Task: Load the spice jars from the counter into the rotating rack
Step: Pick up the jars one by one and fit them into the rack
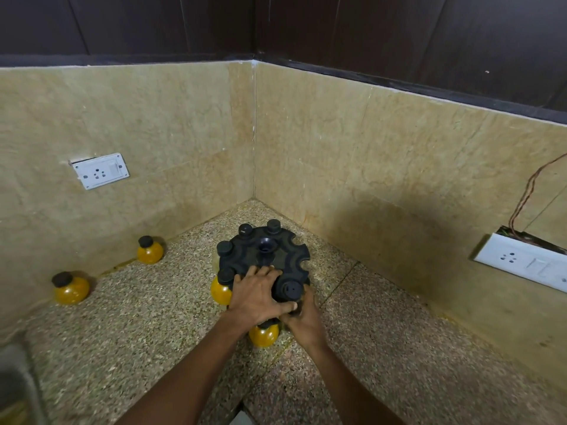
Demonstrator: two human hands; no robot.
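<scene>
My left hand (256,297) lies flat on the black rotating rack (287,256) at frame centre, fingers spread. My right hand (302,322) pinches a black-capped jar (291,290) at the rack's near edge. An amber spice jar (264,334) sits below my hands; two more (71,288) (149,250) stand at the left by the wall.

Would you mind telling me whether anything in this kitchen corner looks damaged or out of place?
Yes: the socket plate on the right wall hangs tilted away from its box, with bare brown wires running up from the gap behind it. The socket on the left wall also sits crooked. The rack looks intact.
</scene>
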